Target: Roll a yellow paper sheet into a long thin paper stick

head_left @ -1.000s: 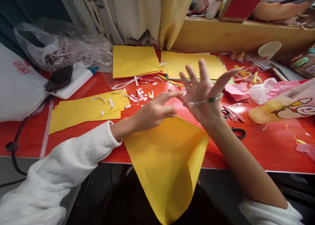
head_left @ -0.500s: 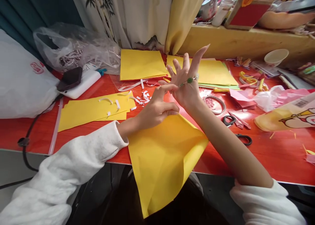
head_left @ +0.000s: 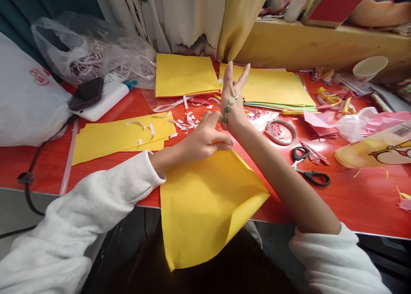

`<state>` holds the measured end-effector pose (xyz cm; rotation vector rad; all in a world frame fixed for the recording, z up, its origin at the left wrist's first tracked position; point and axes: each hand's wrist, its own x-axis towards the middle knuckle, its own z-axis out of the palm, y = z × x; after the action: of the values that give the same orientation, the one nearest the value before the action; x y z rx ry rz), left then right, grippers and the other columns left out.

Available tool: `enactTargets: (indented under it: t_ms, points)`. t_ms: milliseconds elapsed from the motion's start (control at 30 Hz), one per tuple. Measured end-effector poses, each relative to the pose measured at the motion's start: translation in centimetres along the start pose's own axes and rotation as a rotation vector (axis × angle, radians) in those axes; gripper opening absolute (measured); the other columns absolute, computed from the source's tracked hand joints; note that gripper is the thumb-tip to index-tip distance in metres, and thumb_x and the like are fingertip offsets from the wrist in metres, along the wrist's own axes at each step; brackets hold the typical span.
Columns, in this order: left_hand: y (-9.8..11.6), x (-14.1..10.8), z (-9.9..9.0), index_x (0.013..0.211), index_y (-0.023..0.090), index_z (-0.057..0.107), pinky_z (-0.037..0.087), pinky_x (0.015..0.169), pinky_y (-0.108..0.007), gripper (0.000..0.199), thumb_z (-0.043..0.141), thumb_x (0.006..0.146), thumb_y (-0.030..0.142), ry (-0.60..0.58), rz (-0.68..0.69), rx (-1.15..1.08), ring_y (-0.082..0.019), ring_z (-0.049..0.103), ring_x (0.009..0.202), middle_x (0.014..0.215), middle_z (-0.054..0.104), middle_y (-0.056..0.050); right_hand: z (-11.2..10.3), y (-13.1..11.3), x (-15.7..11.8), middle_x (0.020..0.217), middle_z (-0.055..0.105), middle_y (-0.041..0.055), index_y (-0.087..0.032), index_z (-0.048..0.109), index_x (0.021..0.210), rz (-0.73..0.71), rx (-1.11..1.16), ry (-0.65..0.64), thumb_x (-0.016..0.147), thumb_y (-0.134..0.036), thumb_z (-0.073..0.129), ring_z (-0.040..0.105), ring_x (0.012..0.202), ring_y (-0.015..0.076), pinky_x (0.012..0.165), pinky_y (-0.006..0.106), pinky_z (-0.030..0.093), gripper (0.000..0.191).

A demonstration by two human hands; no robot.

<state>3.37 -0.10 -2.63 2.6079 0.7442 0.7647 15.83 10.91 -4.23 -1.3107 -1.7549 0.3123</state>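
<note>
My left hand (head_left: pixel 205 133) is closed, its thumb side pinching the upper corner of a yellow sheet of paper (head_left: pixel 205 199). From there the sheet hangs over the table's front edge, its right side curling. The other fingers of that hand reach to my right wrist, touching or nearly touching a bracelet (head_left: pixel 227 109) with green beads. My right hand (head_left: pixel 236 107) is raised beside it, with two fingers stretched upward and apart; the rest of its fingers are mostly hidden. I see nothing held in it.
Yellow paper stacks (head_left: pixel 186 75) lie at the back, cut yellow strips (head_left: pixel 118 137) at the left. White paper scraps (head_left: pixel 189 121) are scattered mid-table. To the right are scissors (head_left: pixel 310 174), a tape roll (head_left: pixel 293 133) and a plastic cup (head_left: pixel 375 150) on its side.
My right hand has turned and bent at the wrist, its spread fingers now narrowed to two pointing up. The view has shifted slightly, and the scissors show fully. The yellow sheet still hangs from my left hand.
</note>
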Motion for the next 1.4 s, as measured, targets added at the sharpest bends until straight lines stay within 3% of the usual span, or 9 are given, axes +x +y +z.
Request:
enactTargets:
  t_ms: [100, 333, 467, 633, 867, 967, 1100, 1300, 1400]
  points:
    - [0.9, -0.2, 0.8, 0.076, 0.025, 0.068, 0.038, 0.098, -0.039, 0.023, 0.048, 0.087, 0.027, -0.104, 0.185, -0.049, -0.021, 0.042, 0.105, 0.104, 0.048, -0.006, -1.4, -2.9, -0.2, 0.152, 0.01, -0.0084, -0.024, -0.013, 0.145, 0.021, -0.228, 0.32, 0.088, -0.059, 0.012, -0.002, 0.14, 0.0162, 0.115, 0.043, 0.014, 0.072]
    - [-0.3, -0.4, 0.1, 0.081, 0.021, 0.065, 0.034, 0.108, -0.036, 0.015, 0.051, 0.086, 0.02, 0.011, 0.016, -0.203, -0.018, 0.04, 0.122, 0.123, 0.041, -0.008, -3.0, -5.9, 0.8, 0.15, 0.02, -0.0086, -0.032, 0.026, 0.141, -0.241, -0.52, 0.085, 0.084, -0.016, 0.047, 0.009, 0.14, 0.0188, 0.115, 0.043, 0.007, 0.062]
    - [-1.4, -0.6, -0.3, 0.082, 0.02, 0.065, 0.03, 0.112, -0.036, 0.014, 0.052, 0.086, 0.023, 0.015, -0.012, -0.269, -0.02, 0.028, 0.134, 0.138, 0.032, -0.005, -3.5, -6.6, 2.0, 0.146, 0.029, 0.0051, -0.018, 0.012, 0.145, 0.294, 0.059, 0.0, 0.082, -0.02, 0.053, 0.025, 0.136, 0.0193, 0.111, 0.04, 0.025, 0.075]
    - [-1.7, -0.8, 0.2, 0.083, 0.02, 0.063, 0.032, 0.111, -0.036, 0.012, 0.052, 0.086, 0.024, 0.026, -0.05, -0.261, -0.019, 0.03, 0.133, 0.137, 0.035, -0.006, -5.4, -6.2, 2.7, 0.129, 0.052, 0.016, 0.001, 0.006, 0.139, 0.545, 0.877, -0.176, 0.093, -0.036, -0.002, 0.054, 0.115, 0.0125, 0.097, 0.033, 0.046, 0.06]
    - [-1.5, -0.7, 0.3, 0.081, 0.019, 0.063, 0.038, 0.104, -0.034, 0.016, 0.05, 0.087, 0.025, -0.01, -0.162, -0.249, -0.018, 0.04, 0.125, 0.129, 0.04, -0.007, -7.7, -2.4, 5.4, 0.112, 0.062, 0.0101, -0.012, 0.034, 0.126, 0.524, 0.892, -0.032, 0.09, -0.028, -0.007, 0.045, 0.123, 0.0079, 0.1, 0.029, 0.043, 0.057]
    - [-1.6, -0.8, 0.3, 0.083, 0.018, 0.064, 0.041, 0.099, -0.031, 0.017, 0.049, 0.087, 0.026, -0.013, -0.139, -0.261, -0.018, 0.045, 0.119, 0.125, 0.043, -0.008, -7.3, -1.8, 5.8, 0.07, 0.06, 0.0043, -0.029, 0.047, 0.093, 0.64, 0.933, 0.139, 0.089, -0.022, 0.009, 0.062, 0.087, 0.0145, 0.075, 0.029, 0.053, 0.038]
    - [-1.8, -0.8, 0.2, 0.086, 0.018, 0.064, 0.044, 0.084, -0.025, 0.017, 0.049, 0.087, 0.025, 0.004, -0.115, -0.269, -0.013, 0.057, 0.094, 0.098, 0.06, -0.004, -5.9, -2.1, 5.0, 0.045, 0.027, -0.0058, -0.027, 0.039, 0.073, 0.744, 1.055, 0.234, 0.085, -0.012, 0.023, 0.029, 0.039, 0.0109, 0.04, 0.021, 0.036, 0.025]
    - [-1.8, -0.4, -1.1, 0.083, 0.016, 0.066, 0.039, 0.067, -0.021, 0.02, 0.051, 0.084, 0.03, 0.074, -0.357, -0.247, -0.012, 0.058, 0.075, 0.081, 0.067, 0.001, -5.6, -3.2, 1.8, 0.054, 0.041, -0.0046, -0.017, 0.049, 0.075, 0.747, 0.932, -0.251, 0.087, -0.021, 0.04, 0.032, 0.043, 0.0046, 0.043, 0.019, 0.03, 0.016]
    - [-2.5, -0.3, -1.6, 0.083, 0.015, 0.066, 0.037, 0.062, -0.021, 0.023, 0.051, 0.082, 0.032, 0.167, -0.516, -0.263, -0.012, 0.056, 0.071, 0.078, 0.066, -0.001, -6.8, -3.8, -0.7, 0.07, 0.054, 0.0015, -0.017, 0.056, 0.078, 0.382, 0.53, -0.733, 0.087, -0.044, 0.047, 0.046, 0.059, 0.0083, 0.054, 0.022, 0.036, 0.029]
